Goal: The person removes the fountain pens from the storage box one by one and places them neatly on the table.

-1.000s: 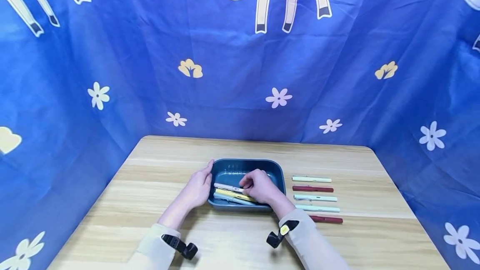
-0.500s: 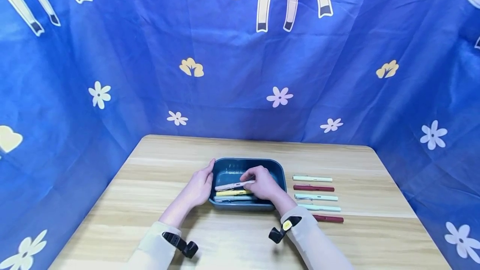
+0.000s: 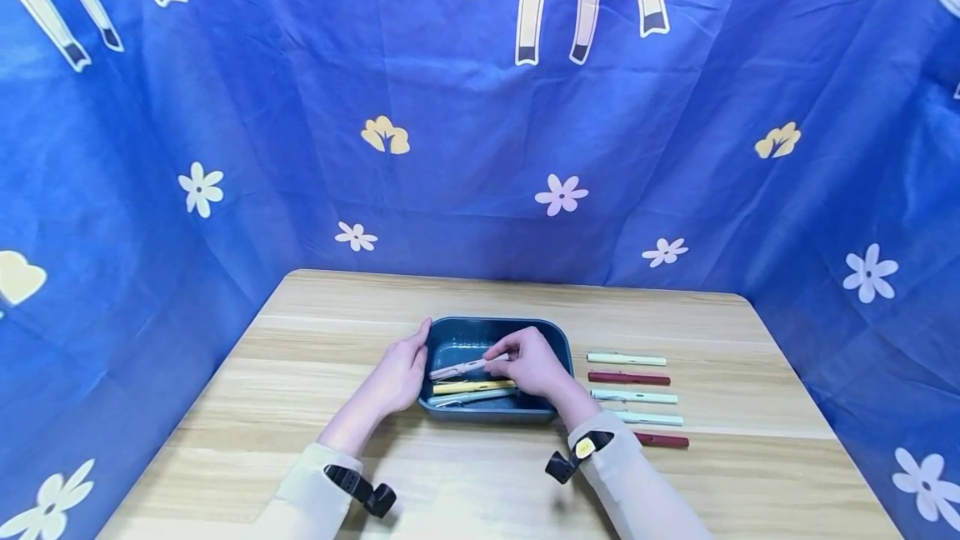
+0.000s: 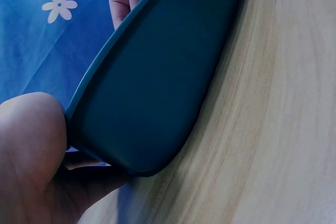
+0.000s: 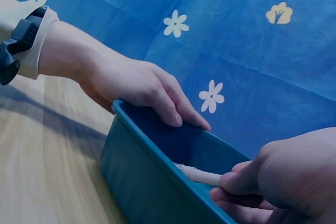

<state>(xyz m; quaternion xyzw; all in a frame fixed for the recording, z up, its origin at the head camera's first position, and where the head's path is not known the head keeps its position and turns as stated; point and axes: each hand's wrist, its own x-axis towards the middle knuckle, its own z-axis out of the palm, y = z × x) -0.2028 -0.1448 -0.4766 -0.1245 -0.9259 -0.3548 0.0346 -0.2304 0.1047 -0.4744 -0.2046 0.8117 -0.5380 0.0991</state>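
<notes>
A dark teal box [image 3: 487,416] stands on the table, and its outer wall [image 4: 157,77] fills much of the left wrist view. My left hand [image 3: 397,373] grips the box's left end at the rim. Between thumb and fingertips my right hand [image 3: 534,363] pinches a pale pinkish-white pen [image 3: 456,370] by its right end, inside the box. The pen's clip end slants down to the left, as the right wrist view also shows the pen [image 5: 205,177]. In front of it lie a yellow pen [image 3: 472,387] and a grey-blue pen [image 3: 472,397], side by side along the box's front.
Right of the box, several pens lie in a column on the wooden table [image 3: 360,298]. Among them are a pale green pen [image 3: 626,359], a dark red pen [image 3: 628,378] and a mint pen [image 3: 633,397]. A blue patterned curtain [image 3: 465,190] surrounds the table.
The right hand has taken hold of the pale pen and raised its right end. The yellow and grey-blue pens have turned to lie straighter. The left hand stays on the box.
</notes>
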